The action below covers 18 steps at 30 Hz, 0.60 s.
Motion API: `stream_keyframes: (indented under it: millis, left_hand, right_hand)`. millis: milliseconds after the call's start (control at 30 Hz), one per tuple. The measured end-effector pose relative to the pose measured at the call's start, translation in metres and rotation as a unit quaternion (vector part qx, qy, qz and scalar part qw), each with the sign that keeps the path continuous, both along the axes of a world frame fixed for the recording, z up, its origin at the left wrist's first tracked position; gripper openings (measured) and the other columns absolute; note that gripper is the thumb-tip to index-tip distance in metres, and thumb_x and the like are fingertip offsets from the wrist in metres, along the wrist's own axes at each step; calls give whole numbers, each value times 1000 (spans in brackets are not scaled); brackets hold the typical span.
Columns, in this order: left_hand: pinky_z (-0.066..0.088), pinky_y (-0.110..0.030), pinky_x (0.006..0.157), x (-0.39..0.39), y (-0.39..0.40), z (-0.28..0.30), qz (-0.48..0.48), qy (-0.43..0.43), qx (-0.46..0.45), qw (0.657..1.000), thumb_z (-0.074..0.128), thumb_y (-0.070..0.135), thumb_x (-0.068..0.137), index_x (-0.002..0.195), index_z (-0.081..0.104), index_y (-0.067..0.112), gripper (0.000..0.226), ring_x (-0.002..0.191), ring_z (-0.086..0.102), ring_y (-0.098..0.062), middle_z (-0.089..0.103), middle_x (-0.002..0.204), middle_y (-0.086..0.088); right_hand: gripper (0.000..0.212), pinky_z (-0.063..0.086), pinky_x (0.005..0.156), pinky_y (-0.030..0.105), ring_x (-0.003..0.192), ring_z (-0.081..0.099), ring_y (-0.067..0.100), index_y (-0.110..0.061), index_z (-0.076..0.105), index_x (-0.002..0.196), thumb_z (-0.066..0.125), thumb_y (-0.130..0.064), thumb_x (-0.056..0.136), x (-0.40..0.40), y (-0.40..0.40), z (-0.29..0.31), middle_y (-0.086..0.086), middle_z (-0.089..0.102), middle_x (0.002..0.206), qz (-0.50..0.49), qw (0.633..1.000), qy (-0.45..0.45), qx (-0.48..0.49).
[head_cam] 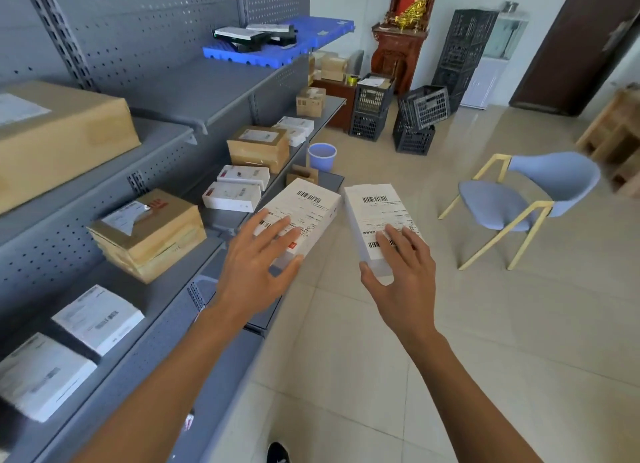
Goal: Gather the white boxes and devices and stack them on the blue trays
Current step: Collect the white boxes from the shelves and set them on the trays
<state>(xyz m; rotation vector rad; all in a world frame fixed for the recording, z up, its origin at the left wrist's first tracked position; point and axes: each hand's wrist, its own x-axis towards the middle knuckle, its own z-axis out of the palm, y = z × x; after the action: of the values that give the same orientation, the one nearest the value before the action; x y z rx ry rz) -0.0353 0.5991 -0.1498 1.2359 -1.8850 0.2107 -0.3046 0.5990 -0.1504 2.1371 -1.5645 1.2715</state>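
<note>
gathering step, i judge: next the two boxes must be carried to the blue trays point(277, 43) on the upper shelf point(194, 92). left hand point(256, 265) grips one white box point(299, 220), fingers spread on top; right hand point(398, 275) grips another box point(377, 217).

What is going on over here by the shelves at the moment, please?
A person holds one white box in each hand: the left hand grips one barcode-labelled box, the right hand another. More white boxes lie on the grey shelf. The blue trays on the upper shelf already carry dark devices.
</note>
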Motion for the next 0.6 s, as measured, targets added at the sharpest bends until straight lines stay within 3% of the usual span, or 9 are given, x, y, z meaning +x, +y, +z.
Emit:
stream_keyframes:
  millis: [267,600]
  left_hand:
    - [47,-54,105,-12,-117,14,-32,1,-7,999,65,41,92,131,67,14,47,141,44,-32,60,142,-6]
    - [50,-52,99,-74,-254,16,-56,2,-20,998,72,33,90,129,68,15,43,141,44,-32,61,141,-5]
  right_hand:
    - [50,46,101,48,134,49,31,-10,65,127,76,-34,85,-7,-90,9,5,59,142,-49,999,-7,-12]
    - [50,47,99,52,134,48,32,-10,65,128,76,-34,86,-70,-219,1,5,58,142,-79,996,-34,0]
